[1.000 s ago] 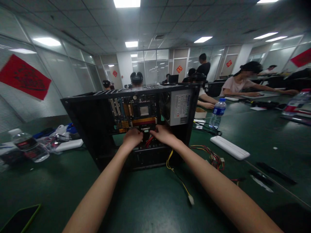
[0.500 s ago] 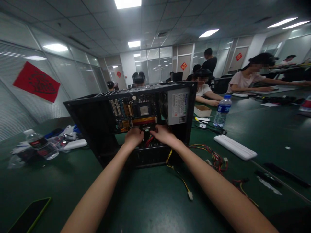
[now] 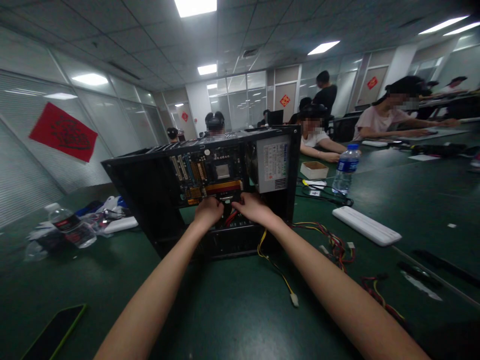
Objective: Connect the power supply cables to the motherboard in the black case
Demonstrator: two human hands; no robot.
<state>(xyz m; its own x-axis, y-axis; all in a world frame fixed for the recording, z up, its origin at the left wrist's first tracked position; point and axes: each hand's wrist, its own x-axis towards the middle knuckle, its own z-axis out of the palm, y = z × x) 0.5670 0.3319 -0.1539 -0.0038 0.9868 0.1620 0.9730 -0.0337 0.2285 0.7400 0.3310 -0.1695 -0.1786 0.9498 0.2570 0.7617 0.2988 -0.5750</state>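
Observation:
An open black computer case (image 3: 135,195) stands on the table with its inside towards me. Both hands reach to the lower edge of the motherboard (image 3: 232,170) within it. My left hand (image 3: 209,211) is closed, its fingers curled beside a small white connector (image 3: 227,201). Just across from it, my right hand (image 3: 254,207) is closed too, thumb pointing at the connector, above red wires (image 3: 231,218). What either set of fingertips grips is hidden. The power supply (image 3: 273,165) sits at the upper right. A yellow cable (image 3: 279,272) hangs out onto the table.
Bundled power cables (image 3: 339,250) lie right of the case, near a white power strip (image 3: 365,225), a water bottle (image 3: 345,170) and a small box (image 3: 314,170). At left are another bottle (image 3: 71,225) and a phone (image 3: 54,332). Other people sit across the table.
The view has swung slightly, so the surroundings sit a little further right. Both hands stay at the same spot on the board with hardly any visible movement.

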